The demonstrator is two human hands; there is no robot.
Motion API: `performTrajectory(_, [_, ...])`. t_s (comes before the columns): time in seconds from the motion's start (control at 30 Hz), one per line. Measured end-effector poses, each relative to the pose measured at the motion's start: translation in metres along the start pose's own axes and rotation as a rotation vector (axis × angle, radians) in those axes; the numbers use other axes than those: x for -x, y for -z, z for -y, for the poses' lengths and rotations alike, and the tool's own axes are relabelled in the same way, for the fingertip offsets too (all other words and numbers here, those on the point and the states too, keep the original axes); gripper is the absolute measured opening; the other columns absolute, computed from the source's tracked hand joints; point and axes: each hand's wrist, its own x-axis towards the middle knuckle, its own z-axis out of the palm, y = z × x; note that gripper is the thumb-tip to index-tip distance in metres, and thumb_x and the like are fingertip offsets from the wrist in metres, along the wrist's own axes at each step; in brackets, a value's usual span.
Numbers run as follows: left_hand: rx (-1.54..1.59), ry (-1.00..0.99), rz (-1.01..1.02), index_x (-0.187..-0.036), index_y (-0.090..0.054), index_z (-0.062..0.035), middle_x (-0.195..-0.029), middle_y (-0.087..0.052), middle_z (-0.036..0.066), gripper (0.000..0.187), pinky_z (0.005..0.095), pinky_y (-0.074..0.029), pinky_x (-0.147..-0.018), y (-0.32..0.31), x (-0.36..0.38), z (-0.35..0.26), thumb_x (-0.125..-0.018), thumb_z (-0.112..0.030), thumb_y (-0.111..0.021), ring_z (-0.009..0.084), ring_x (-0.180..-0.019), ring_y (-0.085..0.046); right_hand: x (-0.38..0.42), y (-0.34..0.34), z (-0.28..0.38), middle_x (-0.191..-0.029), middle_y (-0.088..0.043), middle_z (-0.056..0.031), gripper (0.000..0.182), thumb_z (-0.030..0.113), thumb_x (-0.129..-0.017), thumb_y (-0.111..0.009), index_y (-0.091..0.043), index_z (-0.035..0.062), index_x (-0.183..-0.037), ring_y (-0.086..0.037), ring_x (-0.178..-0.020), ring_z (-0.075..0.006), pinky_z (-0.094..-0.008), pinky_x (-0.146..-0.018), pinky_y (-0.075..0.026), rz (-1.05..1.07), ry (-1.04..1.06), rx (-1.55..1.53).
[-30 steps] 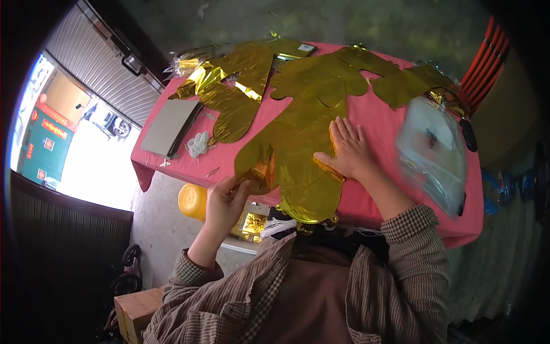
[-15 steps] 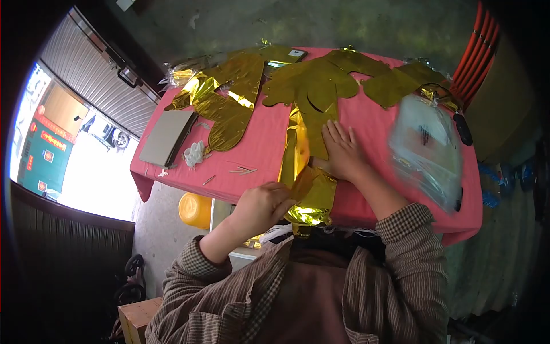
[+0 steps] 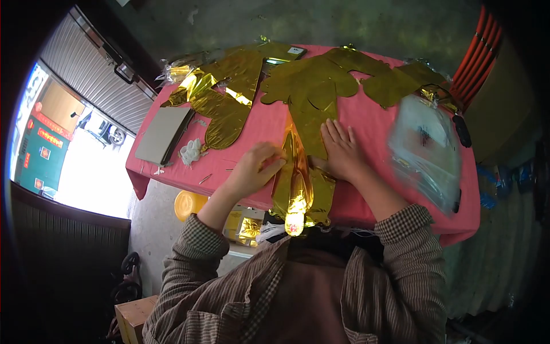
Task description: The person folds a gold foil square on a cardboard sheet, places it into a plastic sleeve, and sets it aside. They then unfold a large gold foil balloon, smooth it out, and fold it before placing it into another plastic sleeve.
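Note:
A large gold foil sheet (image 3: 310, 123) lies down the middle of the pink-covered table (image 3: 366, 137), its creased lower end hanging at the near edge. My right hand (image 3: 342, 150) rests flat on its right side with the fingers stretched out. At the left edge of the foil is my left hand (image 3: 259, 167), its fingers curled towards the foil; whether they pinch its edge is too small to tell. A shiny folded strip (image 3: 296, 192) runs up between my hands.
More gold foil shapes (image 3: 232, 86) lie at the far left, others (image 3: 392, 86) at the far right. A grey box (image 3: 163, 136) and a white bundle (image 3: 191, 152) are on the left. Clear plastic bags (image 3: 425, 146) and a black object (image 3: 462, 131) are on the right.
My left hand has moved up and slightly left from the near edge. The foil's left part has opened out, with a shiny fold between the hands. My right hand stays in place.

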Motion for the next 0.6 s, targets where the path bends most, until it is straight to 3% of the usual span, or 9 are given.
performTrajectory(0.07, [-0.315,-0.382,-0.114,-0.121,-0.052,-0.0008,-0.128,-0.050,0.017,0.039,0.0377,-0.037,-0.098,-0.004,-0.012,0.013,-0.089,-0.023,-0.057,0.0295,-0.120,-0.046,0.000,0.001,0.002,-0.150,-0.018,-0.0172,0.098,0.063,-0.077,-0.053,-0.020,-0.0021,-0.142,-0.011,-0.140,-0.0265,-0.0477,-0.112,-0.006,0.006,-0.001,0.001])
performTrajectory(0.1, [-0.312,-0.380,-0.121,-0.121,-0.052,-0.0008,-0.128,-0.050,0.017,0.039,0.0377,-0.037,-0.098,-0.007,-0.018,0.021,-0.089,-0.023,-0.057,0.0295,-0.120,-0.046,0.000,0.002,0.003,-0.150,-0.018,-0.0171,0.098,0.063,-0.077,-0.053,-0.019,-0.0017,-0.142,-0.011,-0.140,-0.0266,-0.0478,-0.113,-0.007,0.014,-0.007,0.001])
performTrajectory(0.17, [-0.428,-0.322,0.015,-0.138,-0.034,-0.0037,-0.145,-0.029,0.017,0.057,0.0435,-0.019,-0.110,-0.012,-0.029,0.026,-0.091,-0.032,-0.051,0.0310,-0.137,-0.022,0.000,0.003,0.002,-0.150,-0.018,-0.0169,0.098,0.063,-0.077,-0.053,-0.019,-0.0014,-0.142,-0.012,-0.140,-0.0267,-0.0478,-0.113,-0.007,0.021,-0.016,0.005])
performTrajectory(0.2, [-0.425,-0.325,0.012,-0.138,-0.034,-0.0037,-0.145,-0.029,0.017,0.057,0.0435,-0.019,-0.110,-0.014,-0.034,0.029,-0.091,-0.032,-0.051,0.0310,-0.137,-0.022,0.000,0.003,0.001,-0.150,-0.018,-0.0168,0.096,0.062,-0.077,-0.052,-0.019,-0.0009,-0.142,-0.013,-0.140,-0.0270,-0.0482,-0.112,-0.007,0.021,0.001,0.034])
performTrajectory(0.27, [-0.461,-0.332,0.046,-0.139,-0.032,-0.0039,-0.145,-0.030,0.016,0.066,0.0467,-0.016,-0.111,-0.016,-0.044,0.027,-0.091,-0.046,-0.046,0.0308,-0.138,-0.019,0.000,0.000,-0.002,-0.150,-0.018,-0.0167,0.094,0.061,-0.078,-0.052,-0.020,-0.0004,-0.142,-0.013,-0.140,-0.0272,-0.0485,-0.112,-0.008,0.023,0.016,0.065])
performTrajectory(0.47, [-0.635,-0.348,0.066,-0.139,-0.032,-0.0049,-0.145,-0.029,0.015,0.068,0.0469,-0.017,-0.111,-0.021,-0.054,0.029,-0.090,-0.051,-0.044,0.0307,-0.138,-0.020,-0.001,-0.006,-0.006,-0.149,-0.020,-0.0165,0.082,0.055,-0.085,-0.046,-0.022,0.0000,-0.142,-0.015,-0.140,-0.0276,-0.0494,-0.112,-0.010,-0.030,0.051,0.103])
performTrajectory(0.6, [-0.651,-0.356,0.054,-0.140,-0.031,-0.0054,-0.146,-0.029,0.015,0.070,0.0473,-0.017,-0.111,-0.023,-0.053,0.032,-0.090,-0.052,-0.044,0.0305,-0.138,-0.020,-0.002,-0.005,-0.007,-0.150,-0.019,-0.0163,0.079,0.057,-0.090,-0.034,-0.019,0.0007,-0.143,-0.013,-0.140,-0.0274,-0.0473,-0.112,-0.007,-0.016,0.040,-0.001])
